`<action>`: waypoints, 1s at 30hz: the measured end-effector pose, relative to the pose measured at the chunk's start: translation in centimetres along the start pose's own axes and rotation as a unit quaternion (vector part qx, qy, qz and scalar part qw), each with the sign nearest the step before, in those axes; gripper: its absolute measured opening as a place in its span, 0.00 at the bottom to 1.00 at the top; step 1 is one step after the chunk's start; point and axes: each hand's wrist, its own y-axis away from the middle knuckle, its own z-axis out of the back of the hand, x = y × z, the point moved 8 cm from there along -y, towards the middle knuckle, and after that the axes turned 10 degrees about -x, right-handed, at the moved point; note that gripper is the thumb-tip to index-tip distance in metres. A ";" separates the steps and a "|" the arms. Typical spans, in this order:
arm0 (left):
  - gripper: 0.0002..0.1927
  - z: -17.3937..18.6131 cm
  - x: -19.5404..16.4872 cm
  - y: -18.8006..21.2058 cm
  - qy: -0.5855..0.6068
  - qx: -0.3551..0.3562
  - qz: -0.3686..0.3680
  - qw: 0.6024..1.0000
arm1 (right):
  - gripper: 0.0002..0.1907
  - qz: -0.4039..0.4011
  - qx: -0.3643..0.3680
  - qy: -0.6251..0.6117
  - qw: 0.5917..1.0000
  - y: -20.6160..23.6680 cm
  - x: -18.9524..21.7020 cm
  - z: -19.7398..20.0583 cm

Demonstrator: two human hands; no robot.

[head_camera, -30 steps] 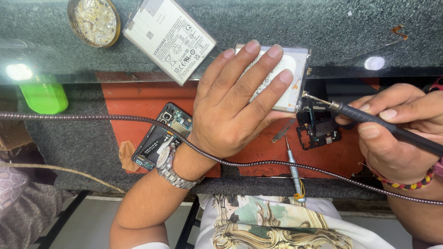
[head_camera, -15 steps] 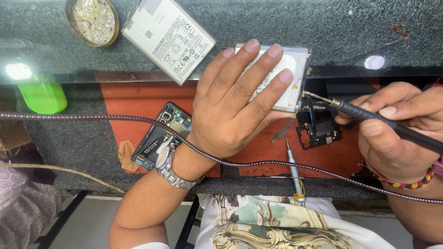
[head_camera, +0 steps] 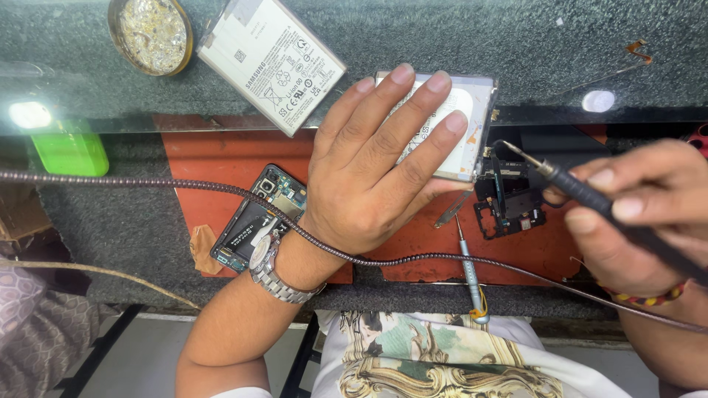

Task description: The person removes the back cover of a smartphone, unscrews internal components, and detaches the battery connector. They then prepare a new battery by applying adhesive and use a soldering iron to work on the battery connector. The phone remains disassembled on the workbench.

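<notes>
My left hand (head_camera: pixel 383 162) lies flat, fingers spread, pressing down on a phone back panel (head_camera: pixel 472 110) with a pale inner face at the bench's far middle. My right hand (head_camera: pixel 627 214) grips a dark soldering iron (head_camera: pixel 582 191) like a pen. Its thin metal tip points left and sits close to the panel's right edge. Just below the tip lies a black phone frame piece (head_camera: pixel 509 203) on the red mat (head_camera: pixel 221 151).
An opened phone (head_camera: pixel 254 221) lies left of my wrist. A white battery (head_camera: pixel 273 55) and a round tin (head_camera: pixel 151 33) sit at the far left. A screwdriver (head_camera: pixel 468 273) rests on the mat. A coiled cable (head_camera: pixel 147 183) crosses the bench; a green bottle (head_camera: pixel 70 151) stands left.
</notes>
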 end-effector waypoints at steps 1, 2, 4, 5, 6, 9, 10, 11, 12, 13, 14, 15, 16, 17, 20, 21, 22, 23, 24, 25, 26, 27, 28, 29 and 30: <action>0.28 0.0 0.0 0.0 0.002 -0.003 0.002 1.000 | 0.14 0.026 0.017 0.057 0.998 0.6 0.5 0.2; 0.28 0.0 0.0 -0.1 0.003 -0.006 0.003 1.000 | 0.14 0.031 0.030 0.087 0.995 0.9 0.3 0.4; 0.28 0.1 0.0 0.0 0.004 -0.008 0.005 1.000 | 0.14 0.023 0.052 0.122 0.991 1.2 -0.4 0.6; 0.28 0.1 0.0 0.0 0.004 -0.006 0.006 1.000 | 0.13 0.009 0.061 0.126 0.990 1.3 -0.9 0.6; 0.28 0.1 0.0 0.0 0.004 -0.006 0.006 1.000 | 0.14 0.070 0.088 0.121 0.986 1.2 0.0 0.1; 0.28 0.1 0.0 0.0 0.002 -0.006 0.007 1.000 | 0.15 0.196 0.133 0.109 0.965 0.8 2.1 -1.1; 0.28 0.1 0.0 0.0 0.002 -0.004 0.007 1.000 | 0.16 0.199 0.125 0.111 0.966 0.5 2.4 -1.5; 0.28 0.1 0.0 0.0 0.002 -0.003 0.006 1.000 | 0.16 0.203 0.117 0.112 0.966 0.3 2.8 -1.8; 0.28 0.1 0.0 0.0 0.003 -0.001 0.006 1.000 | 0.16 0.207 0.111 0.114 0.965 0.1 3.2 -2.2; 0.28 0.1 0.0 0.0 0.003 -0.001 0.006 1.000 | 0.17 0.211 0.104 0.116 0.965 -0.1 3.6 -2.6; 0.28 0.1 0.0 0.0 0.003 -0.002 0.005 1.000 | 0.17 0.215 0.098 0.118 0.964 -0.3 3.9 -2.9; 0.28 0.1 0.0 0.0 0.003 -0.003 0.005 1.000 | 0.17 0.213 0.111 0.114 0.964 -0.4 4.1 -3.2; 0.28 0.1 0.0 0.0 0.002 -0.003 0.005 1.000 | 0.17 0.211 0.125 0.110 0.963 -0.6 4.4 -3.4; 0.28 0.1 0.0 0.0 0.000 -0.003 0.004 1.000 | 0.17 0.209 0.138 0.106 0.962 -0.7 4.5 -3.6; 0.27 0.1 -0.1 0.0 0.000 -0.004 0.006 1.000 | 0.17 0.194 0.147 0.119 0.963 -0.9 4.6 -3.7; 0.27 0.1 -0.1 0.0 0.000 -0.005 0.007 1.000 | 0.17 0.183 0.147 0.119 0.965 -0.9 4.6 -3.7; 0.27 0.1 0.0 0.0 0.000 -0.005 0.007 1.000 | 0.17 0.173 0.148 0.119 0.967 -1.0 4.6 -3.7; 0.27 0.1 0.0 0.0 0.000 -0.005 0.007 1.000 | 0.17 0.162 0.148 0.119 0.968 -1.0 4.6 -3.6; 0.27 0.1 0.0 0.0 0.000 -0.005 0.007 1.000 | 0.16 0.164 0.157 0.113 0.967 -1.0 4.7 -3.7; 0.27 0.0 0.0 0.0 0.000 -0.004 0.007 1.000 | 0.16 0.166 0.166 0.107 0.966 -0.9 4.8 -3.8; 0.27 0.0 -0.1 0.0 0.000 -0.004 0.007 1.000 | 0.16 0.168 0.175 0.100 0.965 -0.9 5.0 -3.9; 0.27 0.0 -0.1 0.0 -0.001 -0.003 0.007 1.000 | 0.16 0.160 0.167 0.108 0.967 -0.9 4.9 -3.9; 0.27 0.0 0.0 0.1 0.000 -0.003 0.007 1.000 | 0.17 0.151 0.158 0.116 0.969 -1.0 4.8 -3.8; 0.28 0.0 0.0 0.1 0.000 -0.003 0.007 1.000 | 0.17 0.142 0.149 0.124 0.971 -1.1 4.6 -3.7; 0.28 0.0 0.0 0.1 0.002 -0.003 0.007 1.000 | 0.17 0.152 0.153 0.120 0.969 -1.0 4.7 -3.8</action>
